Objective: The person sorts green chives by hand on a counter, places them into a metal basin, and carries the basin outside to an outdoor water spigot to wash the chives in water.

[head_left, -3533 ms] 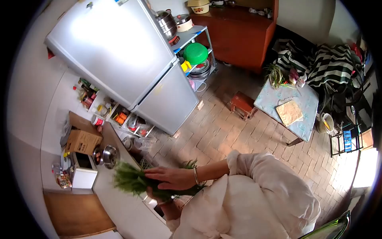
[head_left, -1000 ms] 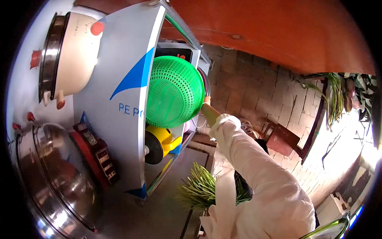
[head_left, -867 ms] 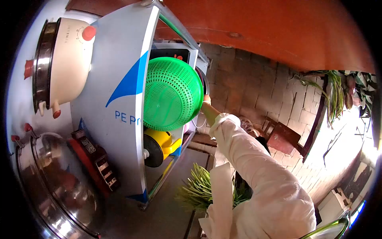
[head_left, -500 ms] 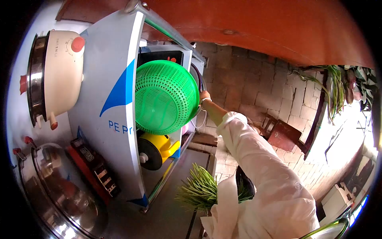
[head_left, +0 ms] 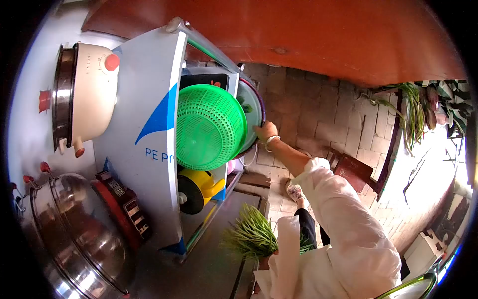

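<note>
Gripping a purple-rimmed, pale round basin point(head_left: 252, 102), the right hand point(head_left: 267, 130) has it only partly past a green plastic colander point(head_left: 211, 127); the left hand's point(head_left: 264, 261) grip I can't tell.

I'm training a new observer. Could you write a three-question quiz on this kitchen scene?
1. What does the right hand hold?
A) a yellow handle
B) the basin, by its rim
C) a wooden stool

2. True or false: the cream pot stands on the top board of the shelf unit.

3. Fill in the colour: the perforated colander is ____.

Key: 1 B; 2 true; 3 green.
</note>
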A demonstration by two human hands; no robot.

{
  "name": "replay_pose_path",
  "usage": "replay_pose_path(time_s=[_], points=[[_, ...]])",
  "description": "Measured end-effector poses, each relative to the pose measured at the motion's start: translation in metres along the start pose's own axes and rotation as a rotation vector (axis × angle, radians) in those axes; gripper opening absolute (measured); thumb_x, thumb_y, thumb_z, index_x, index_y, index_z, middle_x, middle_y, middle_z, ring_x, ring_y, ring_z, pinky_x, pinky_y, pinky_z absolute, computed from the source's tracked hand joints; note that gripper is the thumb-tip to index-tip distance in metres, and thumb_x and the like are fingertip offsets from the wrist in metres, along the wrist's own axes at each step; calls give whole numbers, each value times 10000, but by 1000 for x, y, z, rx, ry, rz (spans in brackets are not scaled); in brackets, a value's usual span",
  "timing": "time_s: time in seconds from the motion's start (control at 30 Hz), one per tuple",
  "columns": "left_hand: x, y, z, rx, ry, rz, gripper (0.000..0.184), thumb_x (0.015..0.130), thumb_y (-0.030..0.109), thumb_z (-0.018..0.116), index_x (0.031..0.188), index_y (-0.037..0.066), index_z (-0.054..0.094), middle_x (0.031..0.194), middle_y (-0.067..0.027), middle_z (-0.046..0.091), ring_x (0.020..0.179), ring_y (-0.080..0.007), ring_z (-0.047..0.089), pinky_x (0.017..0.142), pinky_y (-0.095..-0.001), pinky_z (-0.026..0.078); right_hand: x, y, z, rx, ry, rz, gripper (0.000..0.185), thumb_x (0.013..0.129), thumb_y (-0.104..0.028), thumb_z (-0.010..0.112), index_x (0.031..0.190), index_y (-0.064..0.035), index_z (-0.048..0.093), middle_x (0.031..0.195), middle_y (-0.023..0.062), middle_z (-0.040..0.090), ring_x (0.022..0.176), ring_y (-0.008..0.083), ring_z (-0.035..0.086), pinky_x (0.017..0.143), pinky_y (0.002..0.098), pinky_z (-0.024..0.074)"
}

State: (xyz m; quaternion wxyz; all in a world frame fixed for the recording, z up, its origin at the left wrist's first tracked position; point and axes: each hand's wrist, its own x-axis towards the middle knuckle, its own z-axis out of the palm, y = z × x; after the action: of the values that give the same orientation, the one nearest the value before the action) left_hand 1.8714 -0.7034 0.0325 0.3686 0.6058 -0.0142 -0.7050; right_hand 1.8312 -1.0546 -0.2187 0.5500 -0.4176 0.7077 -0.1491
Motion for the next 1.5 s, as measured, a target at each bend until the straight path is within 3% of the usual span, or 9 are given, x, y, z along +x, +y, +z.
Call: replay_pose_path(time_s=[0.37, 0.53, 0.57, 0.63, 0.77, 0.9, 1.13, 1.27, 1.5], points=[[0, 6, 12, 20, -56, 47, 194, 862, 137, 534, 1008, 8, 543, 953, -92, 572, 920, -205, 528, 860, -361, 403, -73, 66, -140, 60, 16, 13, 419, 736, -279, 656, 984, 54, 595, 871, 191, 651, 761, 278, 630, 649, 381, 482], [4, 14, 33, 63, -150, 91, 198, 870, 147, 522, 1007, 6, 546, 955, -92, 573, 925, -203, 529, 865, -358, 402, -116, 151, -213, 50, 206, 263, 469, 702, -321, 733, 873, 92, 591, 787, 150, 629, 673, 212, 593, 560, 384, 461], [5, 16, 38, 77, -175, 102, 199, 872, 149, 519, 1007, 6, 546, 956, -92, 573, 926, -203, 529, 866, -358, 402, -169, 86, -251, 254, 255, 430, 437, 713, -300, 718, 841, 99, 594, 741, 125, 616, 654, 173, 566, 525, 373, 452], [0, 15, 49, 93, -228, 135, 201, 875, 152, 514, 1007, 5, 547, 957, -93, 573, 928, -202, 529, 868, -357, 402, -176, 170, -277, 420, 237, 99, 348, 739, -211, 661, 888, 95, 591, 762, 116, 622, 613, 151, 561, 465, 336, 442], [-13, 28, 69, 135, -363, 194, 206, 882, 160, 505, 1007, 3, 549, 958, -93, 574, 932, -201, 530, 872, -355, 401, -301, 74, -380, 580, 327, 259, 276, 775, -131, 594, 980, 51, 565, 788, 85, 616, 656, 175, 592, 549, 322, 498], [-24, 56, 86, 187, -501, 268, 212, 888, 168, 495, 1007, 1, 552, 960, -93, 575, 936, -199, 531, 877, -353, 400, -398, 24, -449, 714, 628, 254, 205, 732, -216, 575, 753, -16, 532, 607, 63, 532, 384, 156, 439, 332, 275, 331], [-96, 132, 147, 42, -485, 523, 183, 887, 129, 465, 993, 2, 542, 976, -105, 565, 909, -206, 542, 875, -349, 410, -498, -44, -566, 912, 579, 13, 202, 760, -252, 554, 743, -52, 537, 519, 45, 483, 331, 145, 422, 318, 261, 336], [-107, 144, 160, 203, -501, 985, 186, 853, 142, 498, 956, -9, 531, 946, -97, 557, 862, -209, 550, 779, -355, 457, -464, -67, -631, 983, 586, -210, 196, 802, -275, 569, 763, -83, 551, 531, 12, 491, 372, 110, 445, 315, 229, 322], [-122, 165, 159, -13, -433, 667, 196, 870, 149, 477, 946, -20, 540, 899, -93, 568, 849, -183, 527, 828, -350, 426, -347, -152, -694, 978, 444, -256, 228, 848, -273, 541, 914, -55, 521, 645, 122, 590, 408, 198, 532, 323, 240, 367]])
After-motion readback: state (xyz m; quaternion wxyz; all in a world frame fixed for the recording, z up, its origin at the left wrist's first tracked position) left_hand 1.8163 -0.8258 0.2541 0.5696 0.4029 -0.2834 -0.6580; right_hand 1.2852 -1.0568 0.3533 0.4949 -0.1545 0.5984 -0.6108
